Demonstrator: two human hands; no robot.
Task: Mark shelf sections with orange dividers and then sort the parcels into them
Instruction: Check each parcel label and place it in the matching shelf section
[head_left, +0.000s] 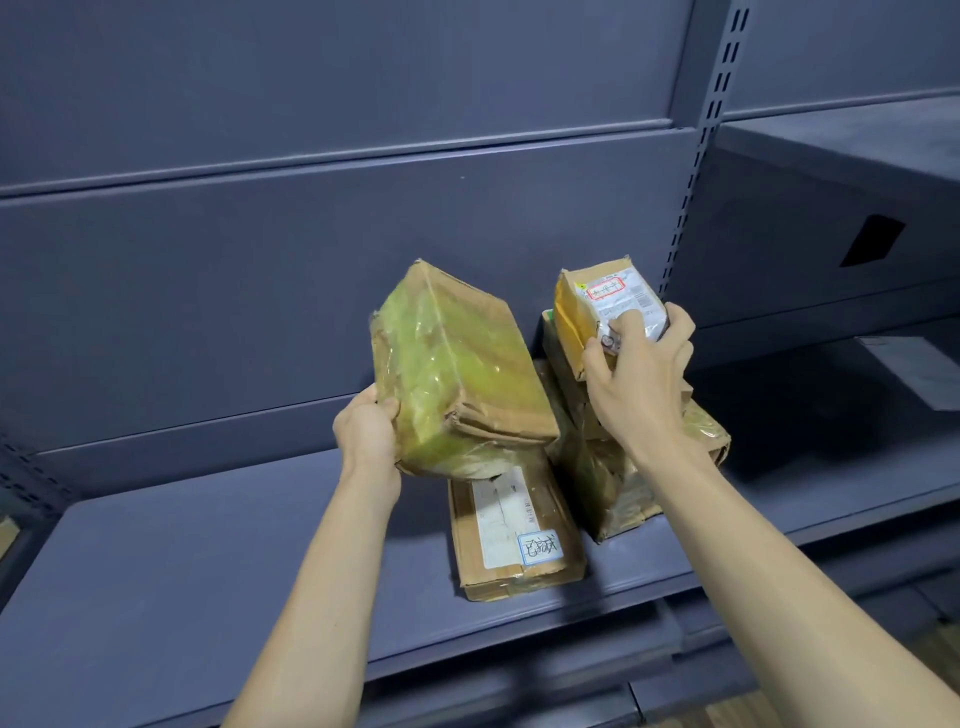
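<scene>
My left hand (366, 431) grips the lower left corner of a large cardboard parcel (457, 364) wrapped in yellow-green tape, tilted above the shelf. My right hand (636, 369) holds a small parcel (597, 306) with a white label and red stamp, lifted over the pile. A flat brown parcel (514, 535) with a blue-framed label lies on the grey shelf (208, 561) below the large one. Another taped parcel (618, 483) stands to its right, partly hidden by my right forearm. No orange divider is in view.
The dark grey back panel (311, 260) rises behind the parcels. A slotted upright (696, 166) separates this bay from the right bay (831, 415), where a pale sheet (919, 369) lies on the shelf. A lower shelf edge (519, 675) shows below.
</scene>
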